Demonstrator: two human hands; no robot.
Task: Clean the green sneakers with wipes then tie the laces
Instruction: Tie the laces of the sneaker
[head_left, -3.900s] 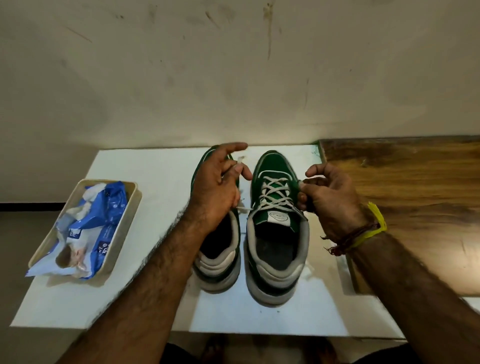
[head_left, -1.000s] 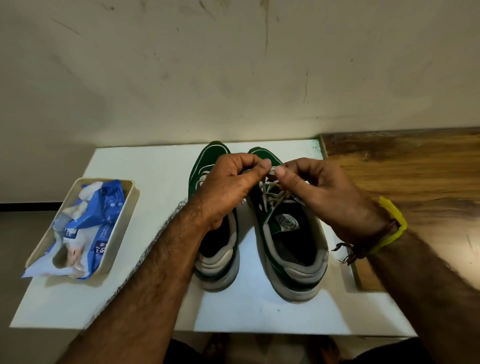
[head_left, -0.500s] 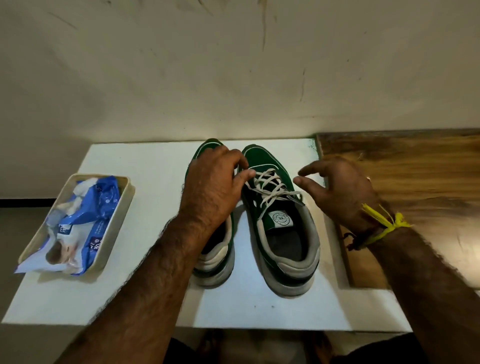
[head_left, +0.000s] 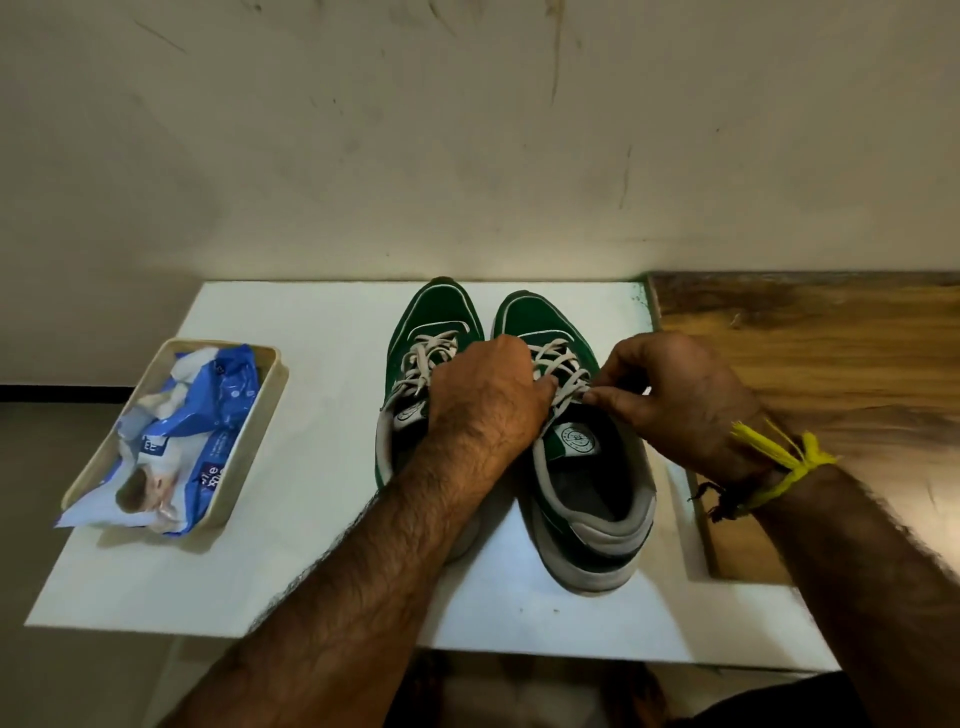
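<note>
Both green sneakers stand side by side, toes away from the person, on the white bench (head_left: 322, 571); the left sneaker (head_left: 415, 343) is partly covered by the forearm, while the right sneaker (head_left: 587, 467) lies open to view. The left hand (head_left: 488, 400) is curled over the gap between the shoes, its fingertips pinching the laces (head_left: 563, 387) of the right sneaker near the tongue. The right hand (head_left: 675, 400) pinches the same laces from the other side between thumb and forefinger. The likely trouble from here is a slack knot: if either pinch slips, the lace end could slide free and the tie would loosen. Pulling unevenly might also drag the shoe sideways towards the wooden surface (head_left: 831, 364). Well apart to the left, a beige tray (head_left: 254, 431) holds a crumpled blue wipes packet (head_left: 208, 415) with white wipes bunched in and around it.
</note>
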